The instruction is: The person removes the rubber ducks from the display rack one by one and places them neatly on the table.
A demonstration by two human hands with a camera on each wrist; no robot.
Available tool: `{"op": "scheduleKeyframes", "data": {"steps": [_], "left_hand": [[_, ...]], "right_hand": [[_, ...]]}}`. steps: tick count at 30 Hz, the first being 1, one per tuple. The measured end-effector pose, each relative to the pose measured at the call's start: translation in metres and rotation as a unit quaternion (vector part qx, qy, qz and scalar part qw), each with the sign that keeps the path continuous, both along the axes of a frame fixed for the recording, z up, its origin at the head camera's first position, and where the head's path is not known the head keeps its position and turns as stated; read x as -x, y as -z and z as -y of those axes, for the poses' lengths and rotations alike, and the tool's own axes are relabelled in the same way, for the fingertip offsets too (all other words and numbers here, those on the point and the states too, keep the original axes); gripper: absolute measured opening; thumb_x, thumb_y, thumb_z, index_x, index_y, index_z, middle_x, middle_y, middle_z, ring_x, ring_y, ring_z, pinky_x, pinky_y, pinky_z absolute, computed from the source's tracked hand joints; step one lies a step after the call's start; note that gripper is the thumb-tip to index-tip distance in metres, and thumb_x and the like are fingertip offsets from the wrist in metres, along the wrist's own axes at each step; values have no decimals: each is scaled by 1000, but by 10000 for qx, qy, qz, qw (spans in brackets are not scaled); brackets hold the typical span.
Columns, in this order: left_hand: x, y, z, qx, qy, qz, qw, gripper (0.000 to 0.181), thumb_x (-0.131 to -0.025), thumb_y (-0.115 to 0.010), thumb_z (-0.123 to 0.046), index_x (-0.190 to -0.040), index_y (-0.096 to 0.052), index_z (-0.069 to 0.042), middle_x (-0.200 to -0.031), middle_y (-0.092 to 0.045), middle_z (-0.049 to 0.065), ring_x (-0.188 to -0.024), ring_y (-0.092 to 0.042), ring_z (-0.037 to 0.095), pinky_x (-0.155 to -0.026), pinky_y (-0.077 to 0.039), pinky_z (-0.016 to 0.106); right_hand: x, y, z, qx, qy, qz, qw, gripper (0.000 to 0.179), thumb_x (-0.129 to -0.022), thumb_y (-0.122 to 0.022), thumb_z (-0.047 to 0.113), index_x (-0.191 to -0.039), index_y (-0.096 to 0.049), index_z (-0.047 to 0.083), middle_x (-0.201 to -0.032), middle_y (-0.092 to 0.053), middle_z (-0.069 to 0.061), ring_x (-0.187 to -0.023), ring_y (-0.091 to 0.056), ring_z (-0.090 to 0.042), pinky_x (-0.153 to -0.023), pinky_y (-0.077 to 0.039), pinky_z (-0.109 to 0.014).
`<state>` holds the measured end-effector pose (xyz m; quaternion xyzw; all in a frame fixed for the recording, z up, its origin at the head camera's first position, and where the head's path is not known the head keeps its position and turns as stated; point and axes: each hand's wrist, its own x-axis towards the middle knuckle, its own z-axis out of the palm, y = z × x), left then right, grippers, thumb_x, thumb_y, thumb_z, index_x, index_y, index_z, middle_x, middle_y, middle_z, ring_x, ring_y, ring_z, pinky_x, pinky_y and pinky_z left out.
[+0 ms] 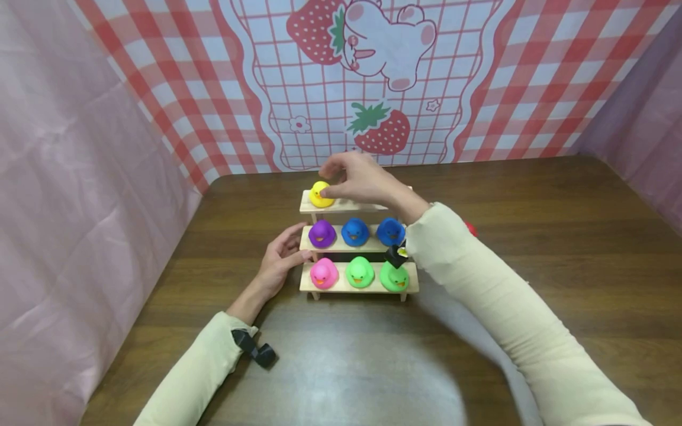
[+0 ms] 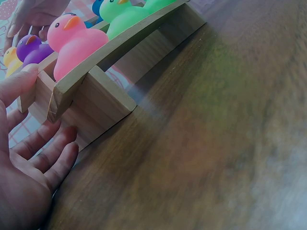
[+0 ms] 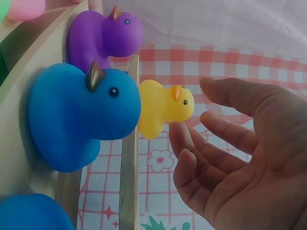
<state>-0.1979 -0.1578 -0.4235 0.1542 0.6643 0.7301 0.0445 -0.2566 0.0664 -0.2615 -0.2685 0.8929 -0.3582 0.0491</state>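
Note:
A three-tier wooden stand (image 1: 357, 290) holds rubber ducks. The yellow duck (image 1: 318, 196) sits at the left end of the top tier. My right hand (image 1: 362, 177) is over that tier, its thumb and fingers spread beside the yellow duck (image 3: 165, 108) with gaps showing. On the middle tier stand a purple duck (image 1: 322, 235) and two blue ducks, one mid-plank (image 1: 354, 232). A pink duck (image 1: 324, 273) and two green ducks, one in the centre (image 1: 359, 272), line the bottom tier. My left hand (image 1: 277, 260) holds the stand's left end, thumb and fingertips at the plank ends.
The stand rests on a brown wooden table (image 1: 330, 367). Behind it hangs a red-checked cloth (image 1: 192, 71) with strawberries; a pale pink curtain (image 1: 74, 207) falls on the left. A small red thing (image 1: 471, 229) shows past my right sleeve, mostly hidden.

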Motion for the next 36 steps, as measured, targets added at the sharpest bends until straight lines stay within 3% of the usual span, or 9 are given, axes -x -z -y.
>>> {"op": "scheduleKeyframes", "data": {"steps": [6,14,36], "left_hand": [[1,0,0,-37,19,-49,10000,68,-86,-59,6,-149,-36,6,-109,-70,-11,-99,-67,6,-89,-54,20],[1,0,0,-65,86,-66,9999,68,-86,-58,7,-149,-35,7,-109,-70,-11,-97,-68,6,-87,-55,20],[1,2,1,15,72,-58,10000,67,-86,-60,5,-150,-37,5,-111,-69,-10,-99,-68,7,-89,-55,21]], "right_hand": [[1,2,5,-154,14,-88,9998,43,-84,-78,26,-121,-65,9,-120,-70,-10,-106,-68,-23,-95,-55,-38],[2,6,6,-374,27,-227,9990,48,-81,-79,26,-123,-65,9,-123,-69,-10,-116,-63,-26,-104,-49,-42],[3,11,11,-562,139,-261,9980,46,-85,-77,24,-126,-65,8,-125,-68,-11,-117,-62,-28,-102,-50,-42]]}}
